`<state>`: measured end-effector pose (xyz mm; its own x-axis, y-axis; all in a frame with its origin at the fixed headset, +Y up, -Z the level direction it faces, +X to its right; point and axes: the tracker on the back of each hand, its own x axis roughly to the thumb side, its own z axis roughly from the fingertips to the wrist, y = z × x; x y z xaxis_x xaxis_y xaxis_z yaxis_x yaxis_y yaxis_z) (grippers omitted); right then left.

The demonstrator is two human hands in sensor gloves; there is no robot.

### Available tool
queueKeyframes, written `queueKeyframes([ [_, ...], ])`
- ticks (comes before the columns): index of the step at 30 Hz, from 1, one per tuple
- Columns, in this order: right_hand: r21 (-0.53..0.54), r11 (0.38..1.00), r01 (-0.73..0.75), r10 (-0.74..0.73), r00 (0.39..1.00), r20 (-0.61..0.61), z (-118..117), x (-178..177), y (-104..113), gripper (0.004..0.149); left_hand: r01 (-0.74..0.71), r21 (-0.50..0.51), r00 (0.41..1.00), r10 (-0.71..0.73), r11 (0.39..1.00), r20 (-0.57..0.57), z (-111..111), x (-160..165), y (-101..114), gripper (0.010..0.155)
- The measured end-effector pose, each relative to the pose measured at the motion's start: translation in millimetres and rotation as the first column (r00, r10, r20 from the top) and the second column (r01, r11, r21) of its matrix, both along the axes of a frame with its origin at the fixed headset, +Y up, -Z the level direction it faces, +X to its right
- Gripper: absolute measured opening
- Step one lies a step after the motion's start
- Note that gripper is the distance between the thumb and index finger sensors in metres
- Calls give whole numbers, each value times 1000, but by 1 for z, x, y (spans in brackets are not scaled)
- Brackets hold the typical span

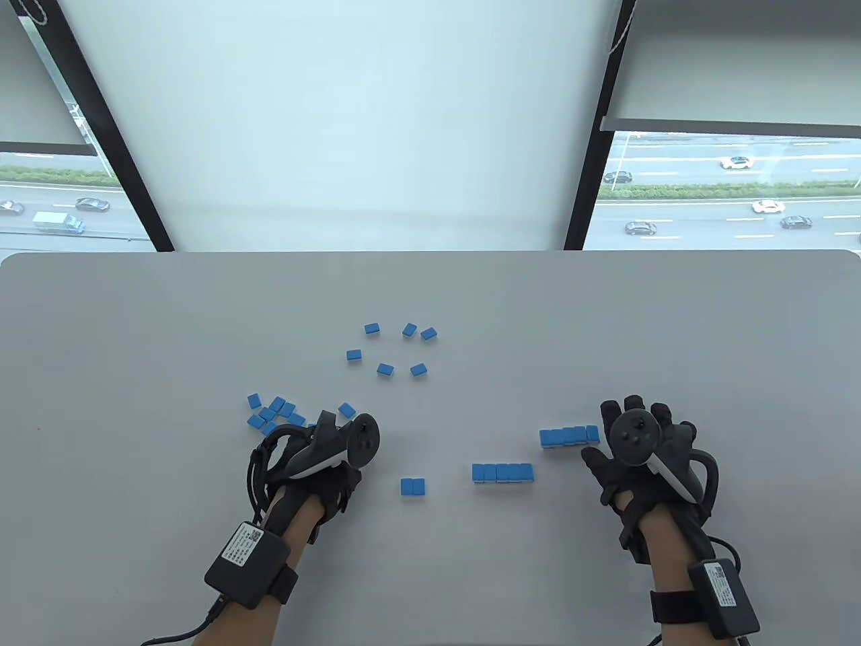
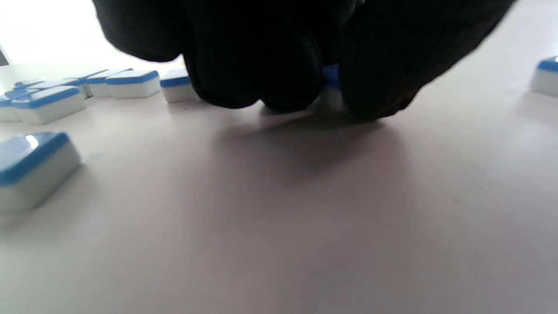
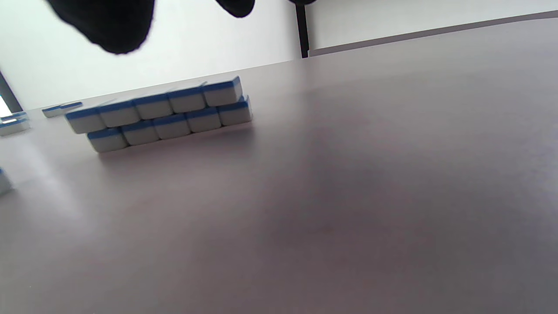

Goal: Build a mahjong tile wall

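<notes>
Tile (image 2: 332, 76) between left fingers (image 2: 287, 65), wrist view only; right fingers (image 1: 629, 410) spread, empty

The left hand (image 1: 321, 457) reaches in from the lower left, knuckles up, its fingers (image 2: 287, 65) curled down with the tips close together at the surface, pinching something blue that is mostly hidden. The right hand (image 1: 644, 449) lies palm down further right, its fingers (image 1: 632, 404) spread and stretched forward; in the right wrist view only their tips show, lifted off the surface. Both forearms wear a strapped black box at the wrist.
</notes>
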<state>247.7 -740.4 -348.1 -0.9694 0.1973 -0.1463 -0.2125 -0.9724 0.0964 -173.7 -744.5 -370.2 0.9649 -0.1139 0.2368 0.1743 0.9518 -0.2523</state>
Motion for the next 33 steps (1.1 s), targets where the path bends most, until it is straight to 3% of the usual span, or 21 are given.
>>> queueKeyframes([
  [10, 0, 1000, 2, -2, 1000, -3, 0, 0, -1, 79, -165, -32, 985, 166, 986, 34, 11, 11, 11, 63],
  [18, 1, 1000, 6, -6, 1000, -1, -1, 0, -1, 79, -149, -132, 983, 162, 980, 90, 17, 31, -3, 64],
  [33, 2, 1000, 3, -3, 1000, -4, -1, 0, -1, 79, -84, -56, 983, 92, 995, 156, 21, 44, -4, 63],
])
